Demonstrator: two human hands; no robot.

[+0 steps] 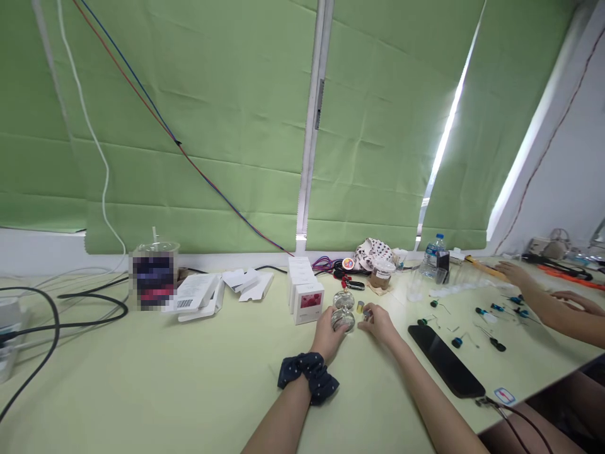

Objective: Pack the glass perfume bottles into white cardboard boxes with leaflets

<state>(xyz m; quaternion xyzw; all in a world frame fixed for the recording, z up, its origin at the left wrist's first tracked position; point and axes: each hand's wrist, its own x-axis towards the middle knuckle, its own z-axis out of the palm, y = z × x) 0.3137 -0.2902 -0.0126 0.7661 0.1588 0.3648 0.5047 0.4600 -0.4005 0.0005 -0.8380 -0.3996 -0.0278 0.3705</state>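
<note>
My left hand (pixel 327 335) grips the edge of a shiny round silver case (pixel 343 320), its thumb over the near half. The case lies open like a compact, with its other round half (pixel 343 299) behind. To the right, my right hand (pixel 379 325) is closed in a pinch on the table, its fingertips round something small that I cannot make out. A small gold-coloured cylinder (pixel 360 307) stands between the case and my right fingers. Just left of the case is a row of white boxes (pixel 308 305), the front one with a red picture.
A black phone (pixel 447 359) lies right of my right forearm. Beyond it are several small blue-green wired pieces (pixel 457 342) and a co-worker's hands (pixel 515 275). Behind stand a lidded tub (pixel 382 275) and a water bottle (pixel 431 257). Flattened white boxes (pixel 201 296) and a drink cup (pixel 154 277) are left.
</note>
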